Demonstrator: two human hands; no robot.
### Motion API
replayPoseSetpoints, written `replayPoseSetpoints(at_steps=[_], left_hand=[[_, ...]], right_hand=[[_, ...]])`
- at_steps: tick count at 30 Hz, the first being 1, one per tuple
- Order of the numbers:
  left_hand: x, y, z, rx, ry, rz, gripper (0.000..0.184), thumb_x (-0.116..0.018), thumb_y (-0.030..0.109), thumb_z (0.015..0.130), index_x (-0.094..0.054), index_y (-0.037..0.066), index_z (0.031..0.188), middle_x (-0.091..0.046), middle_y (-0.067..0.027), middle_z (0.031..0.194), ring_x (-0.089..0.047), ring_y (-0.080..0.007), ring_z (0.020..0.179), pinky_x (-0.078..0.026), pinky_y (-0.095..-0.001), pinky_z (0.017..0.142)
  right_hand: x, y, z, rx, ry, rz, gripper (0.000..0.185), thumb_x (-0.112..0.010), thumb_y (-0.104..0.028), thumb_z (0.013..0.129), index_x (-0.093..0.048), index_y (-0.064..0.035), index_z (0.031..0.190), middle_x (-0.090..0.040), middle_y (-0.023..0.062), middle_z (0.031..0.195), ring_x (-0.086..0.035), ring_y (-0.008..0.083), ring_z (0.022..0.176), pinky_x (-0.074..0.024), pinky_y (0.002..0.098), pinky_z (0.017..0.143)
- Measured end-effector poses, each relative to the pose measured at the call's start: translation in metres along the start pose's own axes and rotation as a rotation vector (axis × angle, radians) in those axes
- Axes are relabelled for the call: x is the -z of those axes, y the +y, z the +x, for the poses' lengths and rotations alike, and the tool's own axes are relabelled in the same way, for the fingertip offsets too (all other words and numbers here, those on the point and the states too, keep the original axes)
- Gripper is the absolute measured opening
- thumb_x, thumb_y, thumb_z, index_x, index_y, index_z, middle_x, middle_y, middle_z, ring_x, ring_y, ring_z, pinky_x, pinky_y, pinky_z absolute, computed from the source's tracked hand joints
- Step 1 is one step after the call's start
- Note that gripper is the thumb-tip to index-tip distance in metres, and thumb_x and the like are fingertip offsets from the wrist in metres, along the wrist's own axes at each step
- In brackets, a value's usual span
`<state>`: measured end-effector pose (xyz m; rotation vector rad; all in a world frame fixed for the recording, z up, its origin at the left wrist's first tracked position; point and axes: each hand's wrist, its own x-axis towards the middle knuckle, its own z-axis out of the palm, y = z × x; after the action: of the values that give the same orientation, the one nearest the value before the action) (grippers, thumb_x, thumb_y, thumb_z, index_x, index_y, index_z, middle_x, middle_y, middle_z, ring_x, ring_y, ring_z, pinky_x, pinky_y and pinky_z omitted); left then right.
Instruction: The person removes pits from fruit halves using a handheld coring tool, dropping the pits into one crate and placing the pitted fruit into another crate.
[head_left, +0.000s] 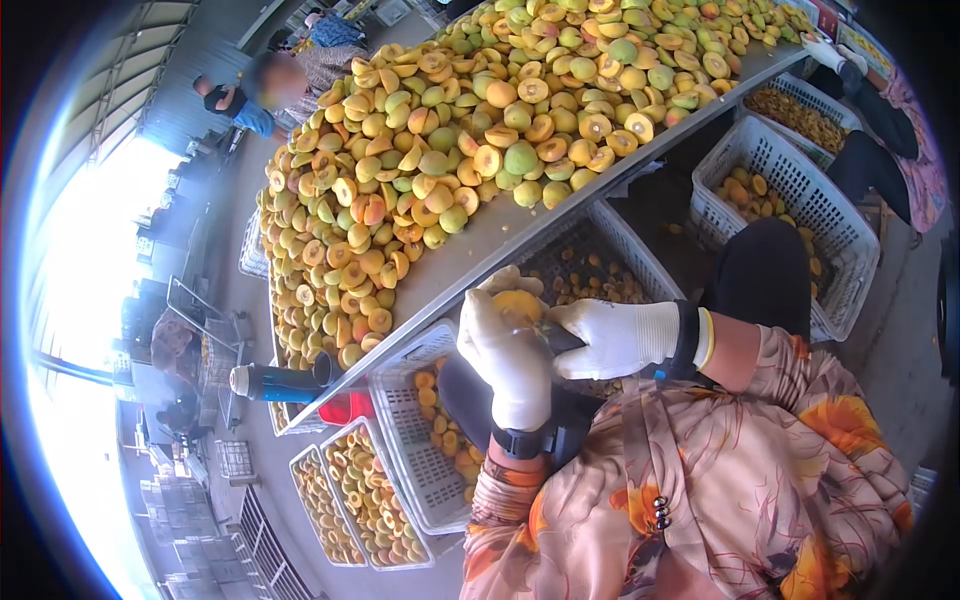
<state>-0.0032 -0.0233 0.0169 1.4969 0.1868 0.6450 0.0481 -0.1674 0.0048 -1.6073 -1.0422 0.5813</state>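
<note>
Both my hands wear white gloves and meet in front of me at the table's near edge. My left hand (503, 350) is closed around a yellow peach piece (519, 305), its cut side partly hidden by the fingers. Beside it, my right hand (622, 338) is closed on a dark-handled tool (560, 338) that reaches to the fruit; the tool's tip is hidden, so I cannot tell its exact kind. Just beyond the hands, a large heap of halved peaches (430, 165), green to orange, covers the metal table (470, 262).
Under the table edge stands a crate (640, 255) with small pits or scraps. White crates of peach halves stand left (400, 430) and right (850, 240). A blue flask (275, 382) lies near the table corner. Other people (228, 100) are around the table, one at right.
</note>
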Motion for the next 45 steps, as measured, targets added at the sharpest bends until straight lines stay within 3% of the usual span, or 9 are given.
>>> replayPoseSetpoints(at_steps=[8, 11, 17, 25, 28, 31, 33, 36, 45], left_hand=[[0.0, -0.003, 0.009, -0.189, -0.097, 0.261, 0.046, -0.041, 0.038, 0.109, -0.064, -0.002, 0.108, -0.068, -0.0151, 0.086, -0.062, -0.0196, 0.071, -0.052, -0.0315, 0.069], [-0.011, 0.008, 0.004, 0.209, -0.086, -0.29, 0.048, -0.044, 0.044, 0.107, -0.063, -0.001, 0.108, -0.067, -0.0173, 0.085, -0.062, -0.0222, 0.072, -0.052, -0.0338, 0.068], [-0.002, 0.002, 0.014, 0.204, -0.229, -0.35, 0.058, -0.05, 0.05, 0.104, -0.067, -0.005, 0.106, -0.071, -0.0191, 0.088, -0.067, -0.0255, 0.078, -0.055, -0.037, 0.075], [0.009, -0.015, 0.032, 0.331, -0.456, -0.791, 0.055, -0.05, 0.049, 0.105, -0.066, -0.004, 0.105, -0.069, -0.019, 0.084, -0.064, -0.0251, 0.07, -0.055, -0.0344, 0.065], [0.032, -0.003, 0.038, 0.317, -0.003, -0.422, 0.056, -0.053, 0.051, 0.103, -0.068, -0.003, 0.101, -0.066, -0.0188, 0.079, -0.06, -0.0252, 0.065, -0.049, -0.034, 0.057], [0.111, 0.007, 0.041, 0.207, 0.05, 0.078, 0.045, -0.057, 0.04, 0.102, -0.07, -0.003, 0.098, -0.068, -0.0109, 0.082, -0.064, -0.018, 0.068, -0.05, -0.0272, 0.055], [0.165, 0.01, 0.042, 0.419, -0.005, 0.463, 0.036, -0.059, 0.031, 0.101, -0.072, -0.003, 0.1, -0.069, -0.0048, 0.083, -0.068, -0.0152, 0.076, -0.053, -0.0265, 0.066], [0.246, -0.035, 0.043, 0.225, -0.212, 1.556, 0.032, -0.066, 0.027, 0.093, -0.073, 0.002, 0.111, -0.071, -0.0226, 0.103, -0.068, -0.0372, 0.094, -0.053, -0.0427, 0.085], [0.25, -0.118, 0.214, 0.047, -0.106, 1.269, 0.056, -0.073, 0.028, 0.085, -0.059, 0.003, 0.133, -0.064, -0.0251, 0.121, -0.063, -0.0399, 0.114, -0.05, -0.0458, 0.097]], right_hand=[[0.011, 0.003, 0.002, -0.046, -0.022, -0.083, 0.041, -0.067, -0.02, 0.086, -0.061, 0.0045, 0.118, -0.07, 0.0249, 0.099, -0.071, 0.0367, 0.094, -0.0542, 0.0428, 0.081], [0.005, 0.018, 0.004, 0.02, -0.07, 0.021, 0.039, -0.068, -0.021, 0.087, -0.063, 0.0043, 0.116, -0.072, 0.0207, 0.097, -0.071, 0.0317, 0.09, -0.0548, 0.0409, 0.081], [0.011, 0.011, 0.005, -0.098, -0.161, 0.14, 0.04, -0.071, -0.023, 0.09, -0.063, 0.0044, 0.117, -0.07, 0.012, 0.097, -0.067, 0.0224, 0.092, -0.0522, 0.0353, 0.084], [0.018, -0.004, 0.005, -0.399, -0.512, 0.961, 0.016, -0.069, -0.014, 0.089, -0.057, -0.0054, 0.083, -0.049, 0.0, 0.055, -0.042, 0.0098, 0.041, -0.0305, 0.026, 0.038], [0.017, 0.003, 0.011, -0.294, -0.476, 0.833, 0.018, -0.071, -0.017, 0.088, -0.059, -0.0045, 0.084, -0.05, 0.0001, 0.057, -0.044, 0.0094, 0.042, -0.0338, 0.0266, 0.041], [0.035, 0.027, 0.015, -0.364, -0.34, 0.244, 0.031, -0.073, -0.027, 0.085, -0.061, 0.0006, 0.09, -0.062, 0.0095, 0.071, -0.061, 0.0176, 0.066, -0.0487, 0.0329, 0.063], [0.023, 0.074, 0.006, -0.394, -0.201, -0.191, 0.035, -0.071, -0.029, 0.087, -0.06, 0.0028, 0.096, -0.067, 0.0171, 0.086, -0.066, 0.0274, 0.084, -0.0511, 0.0399, 0.078], [0.022, 0.098, 0.006, -0.594, -0.151, -0.162, 0.043, -0.07, -0.033, 0.087, -0.061, 0.0042, 0.105, -0.069, 0.0269, 0.1, -0.068, 0.0393, 0.096, -0.0508, 0.0448, 0.083], [-0.008, 0.135, 0.022, -0.545, -0.191, -0.347, 0.046, -0.069, -0.037, 0.085, -0.062, 0.0041, 0.105, -0.068, 0.0311, 0.103, -0.066, 0.0467, 0.104, -0.0518, 0.0494, 0.089]])
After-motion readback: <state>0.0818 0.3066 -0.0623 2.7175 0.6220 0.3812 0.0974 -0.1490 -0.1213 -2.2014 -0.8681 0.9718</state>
